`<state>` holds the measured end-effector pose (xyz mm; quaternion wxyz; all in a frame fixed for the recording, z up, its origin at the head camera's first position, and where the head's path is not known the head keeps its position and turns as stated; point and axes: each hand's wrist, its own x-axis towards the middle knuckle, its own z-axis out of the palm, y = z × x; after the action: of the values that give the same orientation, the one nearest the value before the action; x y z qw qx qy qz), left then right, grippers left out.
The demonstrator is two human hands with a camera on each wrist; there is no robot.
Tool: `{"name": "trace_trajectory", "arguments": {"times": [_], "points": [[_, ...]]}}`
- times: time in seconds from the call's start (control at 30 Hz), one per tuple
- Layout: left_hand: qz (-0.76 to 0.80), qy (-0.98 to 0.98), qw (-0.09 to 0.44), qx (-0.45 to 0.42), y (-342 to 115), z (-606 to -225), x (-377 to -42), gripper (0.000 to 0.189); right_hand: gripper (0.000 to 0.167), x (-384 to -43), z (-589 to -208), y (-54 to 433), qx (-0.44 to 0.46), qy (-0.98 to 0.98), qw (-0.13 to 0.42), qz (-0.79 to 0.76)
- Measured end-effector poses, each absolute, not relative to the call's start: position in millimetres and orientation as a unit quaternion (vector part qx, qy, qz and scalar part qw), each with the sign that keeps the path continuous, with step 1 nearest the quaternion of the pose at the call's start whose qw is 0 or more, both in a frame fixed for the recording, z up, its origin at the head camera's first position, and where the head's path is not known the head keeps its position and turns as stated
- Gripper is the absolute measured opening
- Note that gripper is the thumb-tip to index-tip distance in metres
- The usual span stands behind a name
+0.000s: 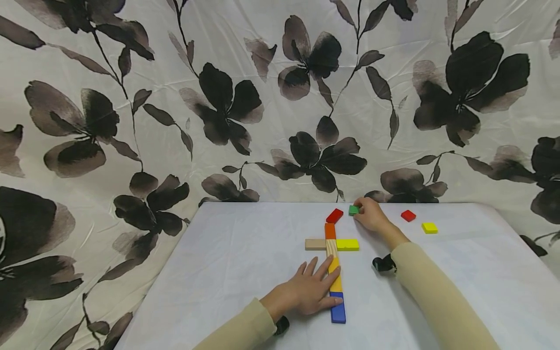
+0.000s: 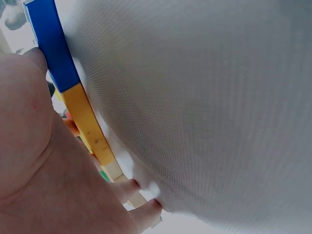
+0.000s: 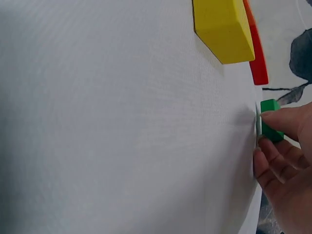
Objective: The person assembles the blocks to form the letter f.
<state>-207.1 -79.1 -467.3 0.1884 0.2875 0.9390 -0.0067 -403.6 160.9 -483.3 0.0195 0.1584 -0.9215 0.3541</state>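
Note:
A column of flat wooden blocks lies on the white table in the head view: blue (image 1: pixel 338 315), amber (image 1: pixel 336 284), striped natural wood (image 1: pixel 331 248) and orange (image 1: pixel 330 231). Tilted off its far end is a red block (image 1: pixel 334 216). Crosswise beside the striped one lie a tan block (image 1: pixel 315 244) on the left and a yellow block (image 1: pixel 348 245) on the right. My left hand (image 1: pixel 306 291) rests with spread fingers on the column, thumb at the blue block. At the far edge, my right hand (image 1: pixel 372 215) pinches a small green block (image 3: pixel 271 122) between thumb and fingers.
To the right of my right hand lie another red block (image 1: pixel 408 215) and a small yellow block (image 1: pixel 429 228). A floral cloth (image 1: pixel 262 116) hangs behind the far edge of the white table (image 1: pixel 210 272). Dark wrist-worn pieces sit under both sleeves.

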Motion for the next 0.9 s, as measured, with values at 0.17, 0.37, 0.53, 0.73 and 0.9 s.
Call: {"name": "trace_trajectory", "arguments": {"times": [0.17,0.37,0.53,0.73,0.9], "points": [[-0.009,0.939,0.189,0.287,-78.8,-468.6,-207.1,0.081,0.031,-404.4,-483.4,155.3,0.169,-0.922,0.023,0.348],[-0.009,0.938,0.19,0.289,-78.3,-468.5,-207.4,0.082,0.03,-406.0,-484.2,149.7,0.163,-0.929,0.022,0.331],[-0.007,0.938,0.189,0.29,-78.3,-466.6,-207.7,0.081,0.031,-409.7,-484.3,146.4,0.162,-0.935,0.03,0.315],[-0.008,0.938,0.184,0.293,-78.3,-467.1,-208.7,0.081,0.032,-413.5,-484.3,144.7,0.163,-0.937,0.031,0.308],[-0.01,0.938,0.182,0.294,-78.6,-467.8,-208.4,0.081,0.034,-411.7,-482.8,143.4,0.163,-0.934,0.021,0.318]]}}
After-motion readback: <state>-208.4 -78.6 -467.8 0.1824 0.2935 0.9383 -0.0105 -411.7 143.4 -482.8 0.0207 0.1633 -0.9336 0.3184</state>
